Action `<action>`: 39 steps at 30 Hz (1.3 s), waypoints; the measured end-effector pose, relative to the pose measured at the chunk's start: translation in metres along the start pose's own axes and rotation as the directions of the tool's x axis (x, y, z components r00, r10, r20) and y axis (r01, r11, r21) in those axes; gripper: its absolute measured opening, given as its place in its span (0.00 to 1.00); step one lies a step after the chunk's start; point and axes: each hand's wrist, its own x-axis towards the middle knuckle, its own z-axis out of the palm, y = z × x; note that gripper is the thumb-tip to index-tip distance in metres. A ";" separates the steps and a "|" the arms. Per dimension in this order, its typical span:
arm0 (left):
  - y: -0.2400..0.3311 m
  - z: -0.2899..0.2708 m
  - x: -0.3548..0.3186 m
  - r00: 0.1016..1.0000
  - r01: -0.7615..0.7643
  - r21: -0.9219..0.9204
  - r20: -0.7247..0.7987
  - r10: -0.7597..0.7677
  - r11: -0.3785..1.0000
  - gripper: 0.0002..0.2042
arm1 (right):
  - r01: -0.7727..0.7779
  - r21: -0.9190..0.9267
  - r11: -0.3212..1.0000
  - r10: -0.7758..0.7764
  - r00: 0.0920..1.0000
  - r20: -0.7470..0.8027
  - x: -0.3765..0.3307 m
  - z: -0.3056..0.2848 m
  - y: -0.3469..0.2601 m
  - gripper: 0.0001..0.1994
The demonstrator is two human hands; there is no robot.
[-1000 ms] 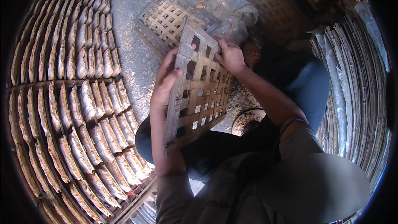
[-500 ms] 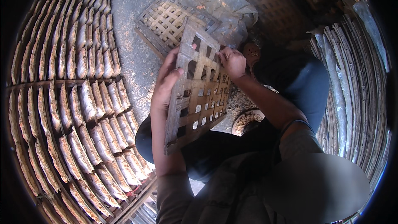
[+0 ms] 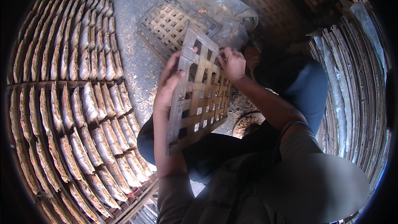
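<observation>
Lattice panel (image 3: pixel 201 86) tilted; left hand (image 3: pixel 168 84) grasps 10 o'clock edge, right hand (image 3: pixel 234 65) curled at 1 o'clock (can't tell if pinching). Likely rim work; next needs steady left grip.

The grey floor (image 3: pixel 125 18) was littered with pale crumbs (image 3: pixel 147 89) under cool light. A wooden rack (image 3: pixel 62 83) stood at left, stacked slats (image 3: pixel 365 95) at right; the far right lay dim.

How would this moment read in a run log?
left hand: grips brown rectangular wooden lattice panel by left edge; right hand: at its upper right edge; panel: tilted; beyond: second brown wooden lattice panel, lying lower
</observation>
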 end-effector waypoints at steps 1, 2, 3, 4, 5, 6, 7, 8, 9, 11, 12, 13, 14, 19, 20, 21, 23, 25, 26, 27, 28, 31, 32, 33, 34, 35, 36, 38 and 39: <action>0.000 -0.001 0.001 1.000 -0.001 0.003 0.006 0.001 1.000 0.35 | 0.027 0.005 1.000 -0.027 0.999 -0.024 -0.001 0.002 0.002 0.10; -0.001 -0.002 0.002 1.000 -0.003 0.006 0.013 0.003 1.000 0.35 | 0.055 0.009 0.998 -0.054 0.997 -0.048 -0.002 0.004 0.004 0.10; -0.003 -0.003 0.002 1.000 -0.005 0.013 0.013 0.005 1.000 0.35 | 0.080 0.009 0.997 -0.079 0.994 -0.076 -0.003 0.005 0.004 0.09; -0.005 -0.005 0.002 1.000 -0.008 0.020 0.014 0.008 1.000 0.35 | 0.105 0.008 0.994 -0.103 0.989 -0.104 -0.004 0.006 0.004 0.09; -0.005 -0.006 0.002 1.000 -0.011 0.027 0.014 0.011 1.000 0.35 | 0.130 0.007 0.992 -0.128 0.983 -0.131 -0.004 0.007 0.003 0.08; -0.005 -0.005 0.002 1.000 -0.009 0.021 0.014 0.008 1.000 0.35 | 0.136 0.011 0.991 -0.133 0.979 -0.151 -0.005 0.008 0.003 0.07; -0.005 -0.005 0.002 1.000 -0.006 0.016 0.014 0.006 1.000 0.35 | 0.143 0.016 0.990 -0.139 0.975 -0.172 -0.004 0.009 0.003 0.07; -0.004 -0.004 0.002 1.000 -0.004 0.010 0.015 0.004 1.000 0.35 | 0.150 0.020 0.988 -0.144 0.971 -0.192 -0.004 0.010 0.003 0.06; -0.003 -0.003 0.002 1.000 -0.008 0.003 0.015 0.008 1.000 0.35 | 0.151 0.028 0.988 -0.143 0.972 -0.187 -0.004 0.010 0.003 0.06; -0.002 0.000 0.002 1.000 -0.017 -0.011 0.017 0.017 1.000 0.35 | 0.150 0.043 0.988 -0.141 0.974 -0.177 -0.004 0.010 0.003 0.05; -0.001 0.000 0.001 1.000 -0.014 -0.013 0.009 0.014 1.000 0.34 | 0.110 0.052 0.993 -0.101 0.983 -0.152 -0.003 0.009 0.001 0.04; 0.000 0.001 0.001 1.000 -0.010 -0.015 0.001 0.010 1.000 0.34 | 0.070 0.060 0.996 -0.062 0.990 -0.126 -0.002 0.009 -0.001 0.04; 0.001 0.001 0.000 1.000 -0.006 -0.017 -0.007 0.006 1.000 0.34 | 0.029 0.067 0.997 -0.022 0.995 -0.099 -0.001 0.008 -0.003 0.04; 0.000 -0.004 -0.001 1.000 -0.002 -0.014 -0.003 0.002 1.000 0.33 | -0.305 0.054 0.951 0.302 0.952 0.051 -0.009 0.017 0.008 0.09; -0.001 -0.005 -0.001 1.000 -0.008 -0.012 -0.006 0.008 1.000 0.33 | -0.439 0.000 0.899 0.436 0.893 0.110 -0.012 0.019 0.014 0.11; -0.004 -0.007 0.000 1.000 -0.011 -0.006 0.000 0.011 1.000 0.33 | -0.476 -0.057 0.877 0.476 0.852 0.219 -0.017 0.025 0.026 0.13; -0.008 -0.011 0.002 0.999 -0.024 0.003 0.020 0.024 1.000 0.33 | -0.527 -0.184 0.830 0.552 0.727 0.408 -0.023 0.032 0.055 0.16; -0.008 -0.009 0.004 0.999 -0.028 -0.009 0.020 0.029 1.000 0.34 | -0.306 -0.212 0.928 0.372 0.757 0.537 -0.025 0.035 0.070 0.18; -0.008 -0.008 0.006 0.999 -0.032 -0.017 0.022 0.032 0.999 0.34 | -0.188 -0.214 0.958 0.281 0.751 0.597 -0.026 0.037 0.077 0.19; -0.009 -0.009 0.004 1.000 -0.024 -0.024 0.019 0.025 0.999 0.34 | -0.305 -0.197 0.932 0.363 0.755 0.546 -0.027 0.037 0.070 0.18; -0.009 -0.010 0.001 1.000 -0.018 -0.028 0.013 0.019 0.999 0.34 | -0.414 -0.171 0.894 0.441 0.748 0.496 -0.023 0.033 0.055 0.17; -0.012 -0.015 0.000 1.000 -0.020 -0.011 0.011 0.020 1.000 0.34 | -0.312 0.066 0.948 0.295 0.936 0.191 -0.012 0.018 0.029 0.20; -0.013 -0.016 0.000 1.000 -0.023 0.001 0.012 0.023 1.000 0.34 | -0.179 0.142 0.974 0.175 0.984 0.039 -0.008 0.014 0.023 0.22; -0.013 -0.015 0.001 0.999 -0.029 -0.012 0.025 0.029 1.000 0.34 | -0.116 0.154 0.981 0.113 0.993 0.032 -0.003 0.007 0.015 0.22; -0.013 -0.014 0.002 0.999 -0.033 -0.022 0.033 0.033 0.999 0.34 | -0.053 0.170 0.984 0.049 0.998 0.028 0.001 0.002 0.005 0.22; -0.013 -0.014 0.002 0.999 -0.036 -0.031 0.040 0.037 0.999 0.34 | 0.011 0.187 0.982 -0.015 1.000 0.023 0.003 0.001 -0.001 0.22; -0.012 -0.013 0.004 0.998 -0.033 -0.026 0.052 0.034 0.999 0.36 | -0.003 0.194 0.981 -0.009 0.998 0.061 0.004 0.003 0.002 0.21; -0.009 -0.012 0.006 0.997 -0.027 -0.013 0.076 0.028 1.000 0.39 | -0.032 0.206 0.978 0.003 0.991 0.137 0.008 0.008 0.009 0.20; -0.009 -0.012 0.005 0.997 -0.025 -0.006 0.070 0.025 1.000 0.39 | -0.007 0.193 0.981 -0.021 0.990 0.141 0.009 0.008 0.009 0.19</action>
